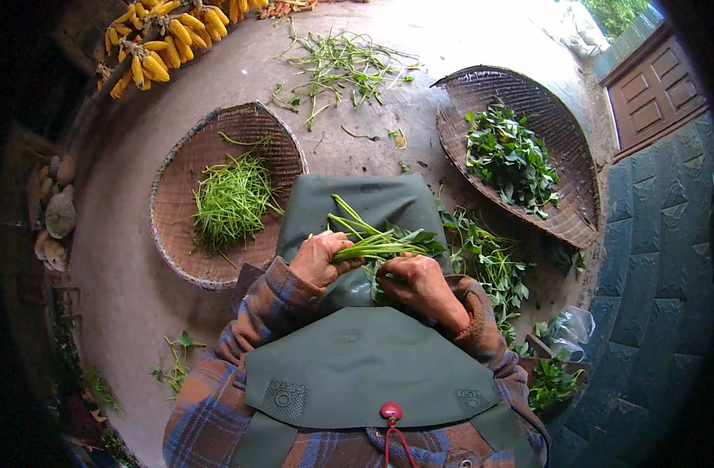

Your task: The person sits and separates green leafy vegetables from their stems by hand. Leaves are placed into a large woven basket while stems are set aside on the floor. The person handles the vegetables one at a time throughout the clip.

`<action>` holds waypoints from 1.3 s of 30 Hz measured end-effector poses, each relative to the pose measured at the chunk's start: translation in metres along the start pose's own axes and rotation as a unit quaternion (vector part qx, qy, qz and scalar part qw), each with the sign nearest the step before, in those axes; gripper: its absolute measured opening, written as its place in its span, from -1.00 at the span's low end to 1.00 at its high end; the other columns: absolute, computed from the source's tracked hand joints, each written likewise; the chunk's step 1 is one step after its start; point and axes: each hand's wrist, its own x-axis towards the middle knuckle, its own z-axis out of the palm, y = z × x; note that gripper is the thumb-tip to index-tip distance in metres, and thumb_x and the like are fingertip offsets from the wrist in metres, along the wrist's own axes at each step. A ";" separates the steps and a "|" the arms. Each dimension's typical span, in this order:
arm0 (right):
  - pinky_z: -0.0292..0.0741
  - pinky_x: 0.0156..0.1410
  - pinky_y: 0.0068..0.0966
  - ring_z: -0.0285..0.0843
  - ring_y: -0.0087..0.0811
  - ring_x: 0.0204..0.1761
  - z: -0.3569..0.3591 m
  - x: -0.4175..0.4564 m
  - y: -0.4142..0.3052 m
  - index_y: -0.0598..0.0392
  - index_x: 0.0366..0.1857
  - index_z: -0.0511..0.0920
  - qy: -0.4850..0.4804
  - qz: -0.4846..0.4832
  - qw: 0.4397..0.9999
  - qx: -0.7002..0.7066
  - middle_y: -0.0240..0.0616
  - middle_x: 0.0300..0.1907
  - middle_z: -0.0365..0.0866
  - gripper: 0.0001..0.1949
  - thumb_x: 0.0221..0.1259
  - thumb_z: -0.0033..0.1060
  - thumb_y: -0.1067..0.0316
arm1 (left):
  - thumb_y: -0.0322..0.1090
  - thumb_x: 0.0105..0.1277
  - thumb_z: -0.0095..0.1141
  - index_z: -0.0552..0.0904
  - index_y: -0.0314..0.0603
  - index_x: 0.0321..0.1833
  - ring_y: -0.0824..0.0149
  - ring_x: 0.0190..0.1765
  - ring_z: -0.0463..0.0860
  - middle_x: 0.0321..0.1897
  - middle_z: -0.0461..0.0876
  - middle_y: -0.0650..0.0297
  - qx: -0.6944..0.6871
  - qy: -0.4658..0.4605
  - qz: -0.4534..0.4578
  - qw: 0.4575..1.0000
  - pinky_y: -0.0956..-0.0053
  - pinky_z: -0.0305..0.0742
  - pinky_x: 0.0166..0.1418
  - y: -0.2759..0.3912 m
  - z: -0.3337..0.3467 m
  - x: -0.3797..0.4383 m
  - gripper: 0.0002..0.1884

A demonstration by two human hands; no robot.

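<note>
My left hand (pixel 323 258) is closed around a bundle of green leaf stalks (pixel 371 244) above the lap of a dark green waterproof apron (pixel 368 357). At the leafy end of the bundle, my right hand (pixel 420 285) has its fingers bent against the stalks and leaves; its fingertips are partly hidden. To the left, a round woven bamboo basket (pixel 170 234) holds a heap of thin green stalks (pixel 231 202). On the right stands a scoop-shaped woven basket (pixel 573 158) with a pile of dark green leaves (pixel 512 158).
Leafy vines (pixel 491 263) lie on the floor beside my right arm. Loose stalks (pixel 348 61) are scattered farther ahead. Corn cobs (pixel 158 58) hang at upper left. A clear plastic bag (pixel 570 332) and a box of greens (pixel 553 383) are at lower right, near the tiled wall (pixel 644 281).
</note>
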 end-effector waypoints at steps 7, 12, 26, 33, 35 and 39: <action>0.51 -0.20 -0.18 0.59 -0.05 -0.30 0.003 0.000 -0.005 0.04 -0.35 0.67 0.046 0.029 0.998 -0.018 -0.14 -0.44 0.59 -0.91 0.13 0.34 0.31 | -0.27 0.19 0.40 0.72 -0.22 -0.18 -0.02 -0.24 0.63 -0.36 0.63 0.08 -0.077 0.033 -0.025 0.996 0.21 0.53 -0.14 0.007 0.002 0.001 -0.77; 0.50 -0.22 -0.18 0.59 -0.05 -0.33 0.004 0.000 -0.009 0.03 -0.34 0.69 0.060 0.072 0.995 0.018 -0.11 -0.49 0.56 -0.90 0.12 0.36 0.29 | -0.31 0.21 0.39 0.72 -0.27 -0.14 -0.01 -0.25 0.66 -0.35 0.64 0.05 -0.121 0.041 -0.057 0.990 0.26 0.53 -0.14 0.014 0.000 0.001 -0.76; 0.44 -0.16 -0.69 0.47 -0.72 -0.29 -0.042 -0.010 -0.004 0.25 -0.22 0.66 0.200 0.211 0.886 0.361 -0.53 -0.33 0.64 -0.86 0.37 0.19 0.40 | -0.34 0.35 0.29 0.67 -0.31 -0.01 0.27 -0.15 0.62 -0.30 0.65 0.16 -0.181 0.073 -0.069 0.978 0.38 0.50 -0.03 0.001 -0.012 -0.007 -0.76; 0.50 -0.08 -0.59 0.57 -0.57 -0.25 -0.085 -0.032 0.041 0.16 -0.28 0.66 0.268 0.122 0.843 0.450 -0.42 -0.28 0.65 -0.85 0.33 0.22 0.30 | -0.17 0.52 0.14 0.56 -0.24 -0.04 0.48 -0.45 0.48 -0.49 0.50 0.36 -0.415 0.142 -0.192 0.878 0.51 0.47 -0.30 -0.005 -0.045 -0.011 -0.75; 0.52 -0.06 -0.41 0.59 -0.41 -0.16 -0.148 -0.030 0.079 0.06 -0.05 0.63 0.312 0.211 0.805 0.458 -0.33 -0.18 0.65 -0.63 0.40 0.12 -0.05 | -0.16 0.52 0.14 0.55 -0.23 -0.03 0.51 -0.53 0.35 -0.54 0.39 0.40 -0.483 0.192 -0.243 0.819 0.54 0.37 -0.41 0.010 -0.054 -0.010 -0.74; 0.54 0.07 -0.26 0.54 -0.28 -0.05 -0.262 -0.031 0.172 0.01 0.25 0.49 0.517 0.223 0.782 0.269 -0.26 0.04 0.60 -0.42 0.37 0.11 -0.23 | -0.16 0.51 0.15 0.54 -0.23 0.04 0.53 -0.50 0.33 -0.45 0.40 0.40 -0.547 0.181 -0.213 0.789 0.56 0.33 -0.40 -0.001 -0.062 -0.016 -0.72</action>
